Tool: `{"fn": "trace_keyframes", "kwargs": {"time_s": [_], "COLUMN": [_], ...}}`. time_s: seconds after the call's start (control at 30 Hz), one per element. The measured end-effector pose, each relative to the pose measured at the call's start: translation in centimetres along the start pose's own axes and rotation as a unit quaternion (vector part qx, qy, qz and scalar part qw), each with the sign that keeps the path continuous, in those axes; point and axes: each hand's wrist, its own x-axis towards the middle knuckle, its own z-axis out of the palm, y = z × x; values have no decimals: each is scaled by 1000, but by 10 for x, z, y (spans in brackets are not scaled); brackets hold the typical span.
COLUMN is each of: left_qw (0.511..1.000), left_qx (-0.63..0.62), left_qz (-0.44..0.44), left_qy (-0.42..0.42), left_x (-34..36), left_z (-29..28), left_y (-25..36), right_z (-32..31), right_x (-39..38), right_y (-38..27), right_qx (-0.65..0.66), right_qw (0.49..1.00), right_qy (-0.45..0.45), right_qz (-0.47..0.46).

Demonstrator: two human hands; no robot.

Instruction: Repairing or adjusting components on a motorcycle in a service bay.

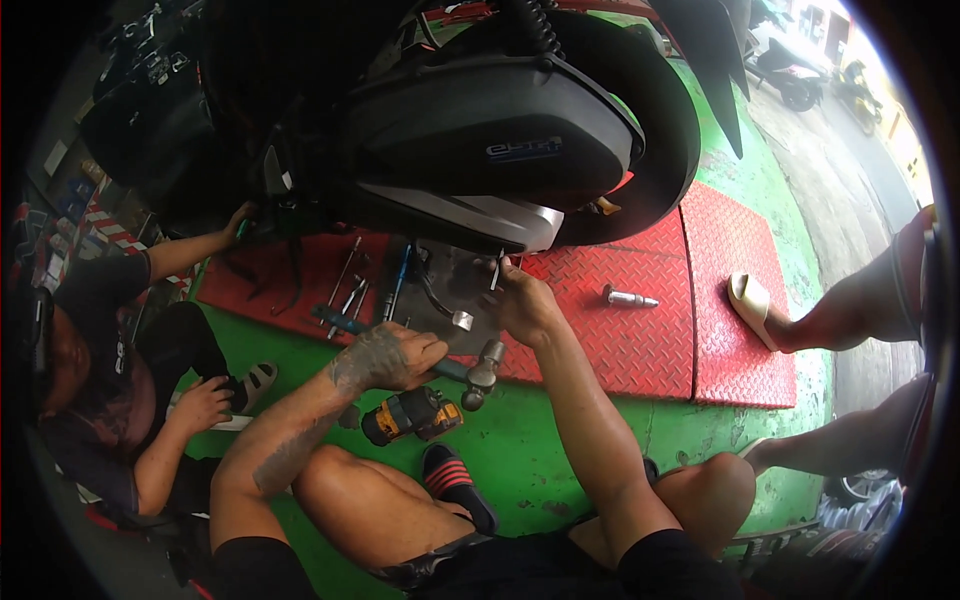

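My left hand (405, 360) is wrapped round the handle of a ball-peen hammer (483, 375), whose metal head hangs low between my forearms. In the fingers of my right hand (525, 302) is a thin metal rod (497, 272), perhaps a punch or chisel. It stands roughly upright, its upper end at the underside of the silver lower cover (530, 226) of a black scooter (450, 130). Whether the rod touches the scooter I cannot tell. The hammer head is apart from the rod, below it.
Several hand tools (350, 285) and a pedal-like metal part (462, 320) lie left of my right hand. A yellow-black power tool (410, 415) sits on the green floor. A metal cylinder (630, 298) lies on the red platform (640, 350). A co-worker's hand (238, 225) reaches the scooter; another person's foot (755, 310) stands right.
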Motion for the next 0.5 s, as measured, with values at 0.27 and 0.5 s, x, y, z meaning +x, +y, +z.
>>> {"fn": "trace_keyframes", "kwargs": {"time_s": [0.27,0.5], "left_qw": [999,994], "left_qx": [32,61], "left_qz": [8,-44], "left_qy": [12,77], "left_x": [6,18], "left_z": [-23,-14], "left_y": [-16,-28], "right_z": [2,4], "right_x": [6,7], "right_y": [2,1], "right_qx": [30,47], "right_qw": [999,998], "right_qy": [23,39], "right_qz": [-8,14]}}
